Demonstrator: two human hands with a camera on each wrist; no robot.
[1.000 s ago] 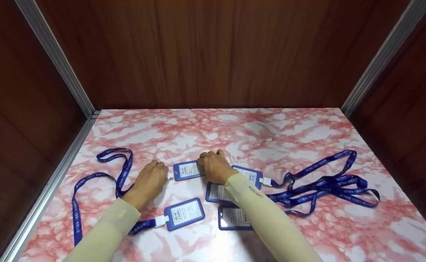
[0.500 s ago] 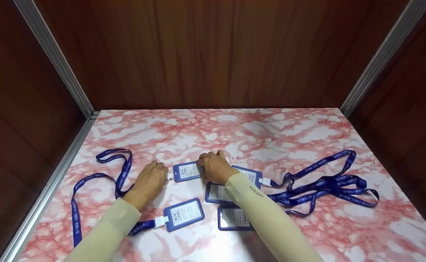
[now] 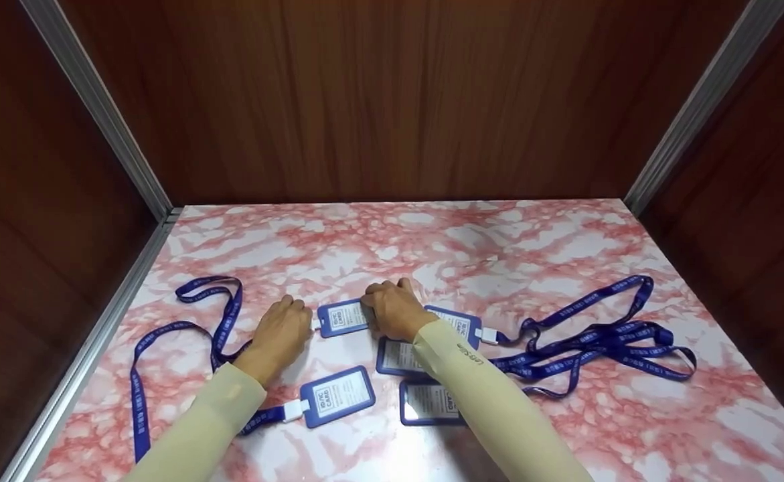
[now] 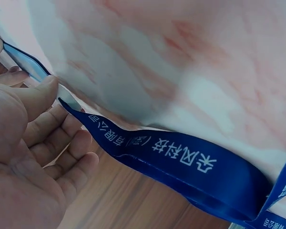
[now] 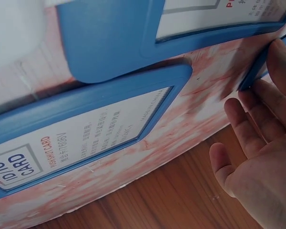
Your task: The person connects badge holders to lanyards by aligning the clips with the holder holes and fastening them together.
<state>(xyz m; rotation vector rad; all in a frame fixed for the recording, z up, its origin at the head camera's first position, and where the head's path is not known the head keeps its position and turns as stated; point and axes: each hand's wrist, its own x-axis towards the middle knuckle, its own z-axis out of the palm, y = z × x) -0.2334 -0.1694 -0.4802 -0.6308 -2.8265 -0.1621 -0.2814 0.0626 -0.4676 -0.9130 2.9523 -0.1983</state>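
Note:
A blue badge holder (image 3: 343, 318) with a white card lies flat between both hands, at the far side of the group. My left hand (image 3: 278, 338) is at its left end; in the left wrist view, the thumb and a finger pinch the white clip (image 4: 68, 97) that joins it to a blue lanyard (image 4: 181, 157). At the opposite end, my right hand (image 3: 395, 311) covers part of the holder. The right wrist view shows its thumb and fingertips pinching the holder's blue edge (image 5: 253, 70). The other fingers hang free.
Nearer me lies another badge holder (image 3: 338, 396) with its white clip (image 3: 294, 410). Several holders, including one (image 3: 430, 402) partly under the right sleeve, lie to the right. Their lanyards (image 3: 606, 341) spread rightward. Wooden panels (image 3: 392, 100) wall the marbled table (image 3: 432, 234).

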